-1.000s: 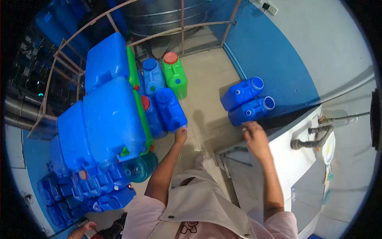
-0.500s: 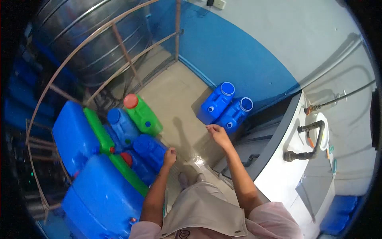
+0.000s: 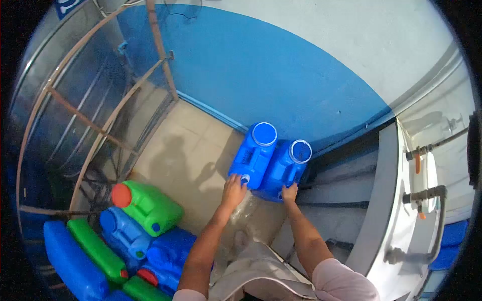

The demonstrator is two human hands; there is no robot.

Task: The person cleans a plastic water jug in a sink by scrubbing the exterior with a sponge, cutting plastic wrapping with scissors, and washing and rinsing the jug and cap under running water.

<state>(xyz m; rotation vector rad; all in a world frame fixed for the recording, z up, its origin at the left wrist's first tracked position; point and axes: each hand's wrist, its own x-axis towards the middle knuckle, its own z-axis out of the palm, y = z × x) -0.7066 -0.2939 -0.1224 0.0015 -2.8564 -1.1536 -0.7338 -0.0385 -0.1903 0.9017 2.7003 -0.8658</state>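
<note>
Two blue plastic water jugs stand side by side on the floor by the wall. My left hand (image 3: 234,191) is at the low front of the left blue water jug (image 3: 255,153), its fingers closed about the small spout, whose pale tip shows beside them. On the right blue water jug (image 3: 285,165), my right hand (image 3: 289,193) grips the low front near its spout, which the fingers mostly cover. Both jugs are upright, with pale rings around their wide round tops and moulded handles facing me.
A green jug with a red cap (image 3: 150,206) stands at lower left among several blue and green jugs. Behind them, a rusty metal frame (image 3: 90,120) surrounds a large metal tank. On my right is a white counter (image 3: 381,200) with pipes and valves (image 3: 427,193).
My view has turned right and moved closer to the two blue jugs. Both hands have reached forward, and now each is at the front of one jug.
</note>
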